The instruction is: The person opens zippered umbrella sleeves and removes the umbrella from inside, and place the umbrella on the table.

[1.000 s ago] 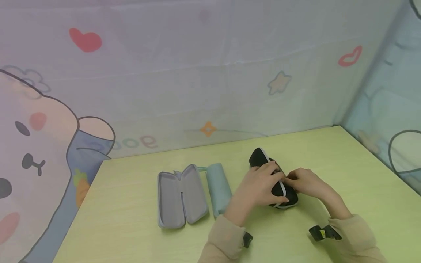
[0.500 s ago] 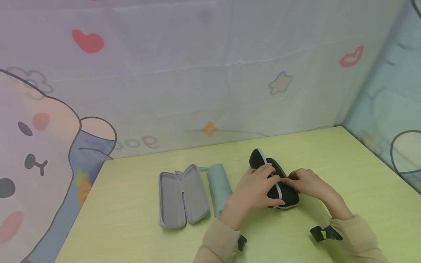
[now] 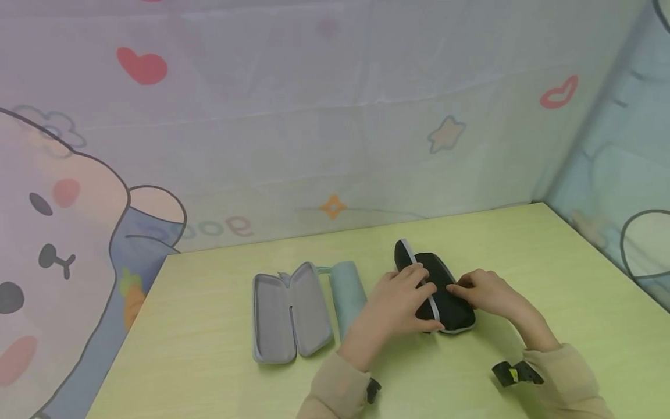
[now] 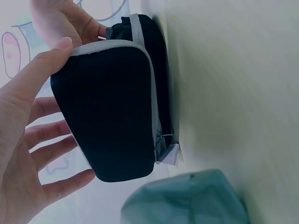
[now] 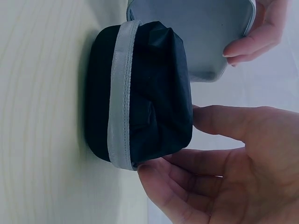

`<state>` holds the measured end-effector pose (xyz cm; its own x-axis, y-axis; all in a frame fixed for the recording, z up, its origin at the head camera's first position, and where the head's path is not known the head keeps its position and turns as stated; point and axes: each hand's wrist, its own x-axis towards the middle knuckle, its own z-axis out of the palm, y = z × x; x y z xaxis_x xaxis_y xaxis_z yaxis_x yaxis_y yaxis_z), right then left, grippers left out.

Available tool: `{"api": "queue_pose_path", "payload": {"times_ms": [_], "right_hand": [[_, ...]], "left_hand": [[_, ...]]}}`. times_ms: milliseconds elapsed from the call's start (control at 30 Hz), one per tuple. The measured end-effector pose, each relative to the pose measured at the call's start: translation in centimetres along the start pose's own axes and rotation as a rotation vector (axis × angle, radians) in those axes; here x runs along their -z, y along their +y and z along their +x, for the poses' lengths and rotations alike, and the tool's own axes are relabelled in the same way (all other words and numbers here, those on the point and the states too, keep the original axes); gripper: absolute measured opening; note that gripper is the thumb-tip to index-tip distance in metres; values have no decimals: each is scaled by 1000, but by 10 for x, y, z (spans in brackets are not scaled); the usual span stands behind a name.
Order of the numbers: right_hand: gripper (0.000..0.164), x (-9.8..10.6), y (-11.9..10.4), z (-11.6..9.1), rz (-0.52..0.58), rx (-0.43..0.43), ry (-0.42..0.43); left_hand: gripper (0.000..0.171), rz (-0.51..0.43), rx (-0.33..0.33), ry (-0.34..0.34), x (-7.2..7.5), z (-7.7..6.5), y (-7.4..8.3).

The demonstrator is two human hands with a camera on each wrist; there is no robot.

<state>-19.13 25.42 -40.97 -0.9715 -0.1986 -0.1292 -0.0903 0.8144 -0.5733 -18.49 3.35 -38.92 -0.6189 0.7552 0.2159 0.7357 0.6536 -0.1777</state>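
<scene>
A black zip case (image 3: 455, 311) with pale zipper edging stands part-open on the table, its lid (image 4: 110, 112) swung up toward the left. My left hand (image 3: 400, 302) grips that lid by its edges, thumb on one side and fingers spread along the other. In the right wrist view the lid's grey lining (image 5: 187, 37) faces the camera. Bunched black fabric (image 5: 161, 88) fills the lower half above the zipper tape. My right hand (image 3: 487, 293) holds this half at its right side, thumb against the black fabric and fingertips at the zipper edge.
Left of the hands, a grey hard case (image 3: 293, 317) lies spread open on the yellow-green table (image 3: 199, 326). Beside it is a closed teal case (image 3: 348, 294), partly behind the left forearm. A printed cloth backdrop (image 3: 293, 145) rises behind the table's far edge.
My left hand has moved left, tilting the black case's lid away from the lower half, so the gap between them is wider. My right hand has stayed almost in place.
</scene>
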Motion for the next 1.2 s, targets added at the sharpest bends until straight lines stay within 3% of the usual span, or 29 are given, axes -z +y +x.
{"api": "queue_pose_path", "payload": {"times_ms": [433,900,1200], "right_hand": [[37,0,-1,0,-10,7,2],[38,1,-4,-2,-45,8,14],[38,-1,-3,-1,-52,9,12]], "left_hand": [[62,-1,13,23,-3,-12,-4],[63,-13,34,-35,-7,-24,-10],[64,-18,52,-35,-7,-29,-11]]}}
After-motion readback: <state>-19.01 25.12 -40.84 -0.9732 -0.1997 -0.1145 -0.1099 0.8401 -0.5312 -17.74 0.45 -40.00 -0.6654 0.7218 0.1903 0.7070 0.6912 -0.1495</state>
